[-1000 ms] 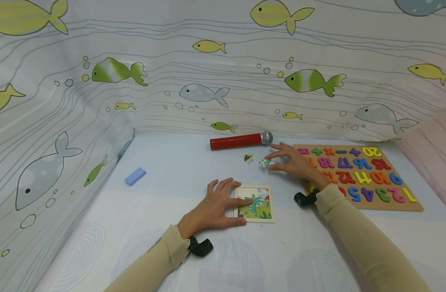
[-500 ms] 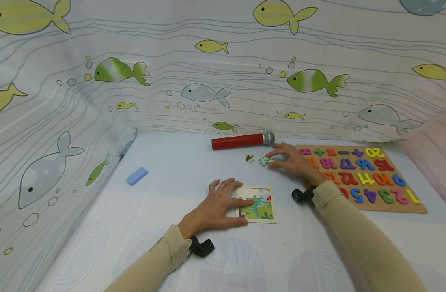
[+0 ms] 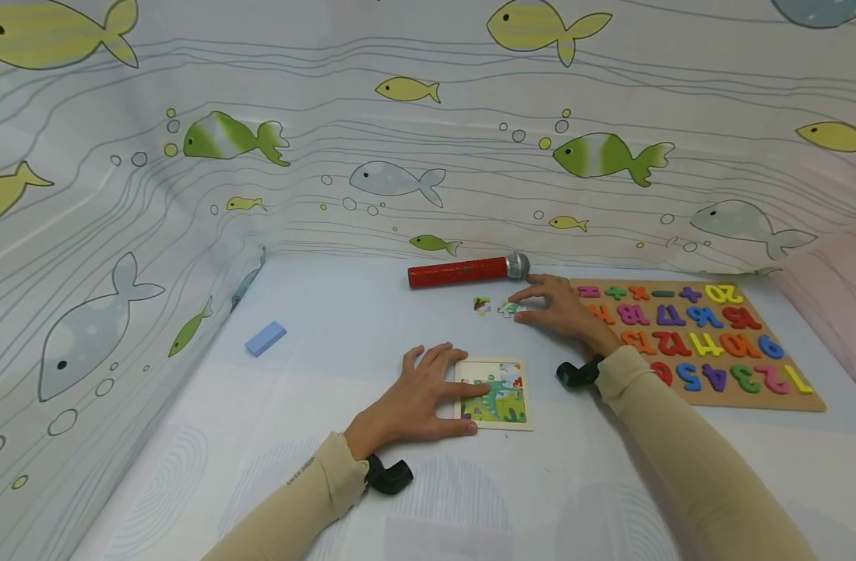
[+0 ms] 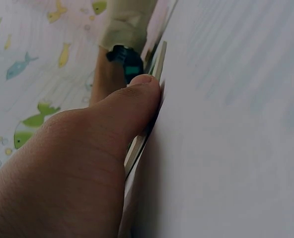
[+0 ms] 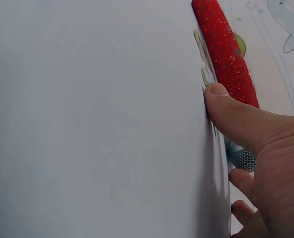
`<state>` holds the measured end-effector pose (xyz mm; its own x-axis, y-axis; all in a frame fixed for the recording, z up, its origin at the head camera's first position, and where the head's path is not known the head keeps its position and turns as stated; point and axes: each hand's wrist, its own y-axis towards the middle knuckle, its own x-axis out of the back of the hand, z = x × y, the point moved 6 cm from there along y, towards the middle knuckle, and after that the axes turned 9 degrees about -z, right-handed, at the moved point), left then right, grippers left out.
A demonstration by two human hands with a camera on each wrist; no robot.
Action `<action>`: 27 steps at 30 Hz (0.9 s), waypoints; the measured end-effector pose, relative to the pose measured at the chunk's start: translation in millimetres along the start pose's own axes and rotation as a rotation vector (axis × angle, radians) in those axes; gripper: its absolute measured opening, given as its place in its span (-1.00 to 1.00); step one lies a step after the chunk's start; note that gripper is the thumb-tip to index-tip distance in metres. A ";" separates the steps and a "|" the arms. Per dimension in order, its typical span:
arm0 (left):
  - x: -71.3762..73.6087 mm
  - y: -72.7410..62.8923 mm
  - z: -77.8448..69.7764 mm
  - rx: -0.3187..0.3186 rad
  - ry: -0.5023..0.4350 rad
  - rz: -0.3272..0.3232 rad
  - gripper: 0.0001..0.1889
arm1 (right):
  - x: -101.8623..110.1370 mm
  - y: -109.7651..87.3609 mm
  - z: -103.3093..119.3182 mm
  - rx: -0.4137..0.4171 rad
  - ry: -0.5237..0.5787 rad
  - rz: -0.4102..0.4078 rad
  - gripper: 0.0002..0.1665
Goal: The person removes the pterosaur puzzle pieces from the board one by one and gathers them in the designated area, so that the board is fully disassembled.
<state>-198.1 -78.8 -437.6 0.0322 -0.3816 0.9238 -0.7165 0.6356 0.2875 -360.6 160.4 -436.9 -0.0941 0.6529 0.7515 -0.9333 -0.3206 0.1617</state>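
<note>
In the head view, my left hand [image 3: 413, 397] is spread over the left side of a small wooden-framed jigsaw puzzle [image 3: 506, 405] with a green dinosaur picture. Its index finger lies on the picture, and its thumb touches the frame's lower edge. The upper left of the picture shows bare wood. My right hand [image 3: 561, 312] has thumb and index finger at the edges of a loose jigsaw piece [image 3: 508, 309] on the table, pinching it. Just left of that lies a second loose piece [image 3: 481, 305]. Up close in the right wrist view, the thumb [image 5: 236, 114] meets the piece's edge.
Behind the loose pieces lies a red microphone [image 3: 459, 272] with a silver head. A wooden number board [image 3: 750, 400] with colourful digits sits at the right, partly under my right forearm. Far left is a blue block [image 3: 265, 339]. Fish-patterned sheets [image 3: 470, 140] rise at the back and sides.
My right hand and the piece at its fingertips have shifted slightly left, closer to the second piece. My left hand stays on the puzzle. The whole head view has drifted a little.
</note>
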 end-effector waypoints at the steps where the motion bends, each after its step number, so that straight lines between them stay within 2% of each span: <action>1: 0.3 0.1 -0.3 0.000 -0.003 -0.001 -0.38 | -0.3 0.3 -0.2 -0.006 -0.001 0.000 -0.58; 10: 1.2 0.4 -1.3 0.008 -0.012 0.002 -0.38 | -4.1 2.5 -3.3 -0.045 -0.016 0.008 -0.57; 27: 1.4 0.8 -2.8 0.002 -0.001 -0.004 -0.39 | -2.9 7.0 -5.8 -0.041 -0.028 0.031 -0.56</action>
<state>-196.7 -76.9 -435.3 0.0342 -0.3851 0.9222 -0.7178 0.6327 0.2908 -368.9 160.2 -441.6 -0.1139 0.6234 0.7736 -0.9436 -0.3116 0.1122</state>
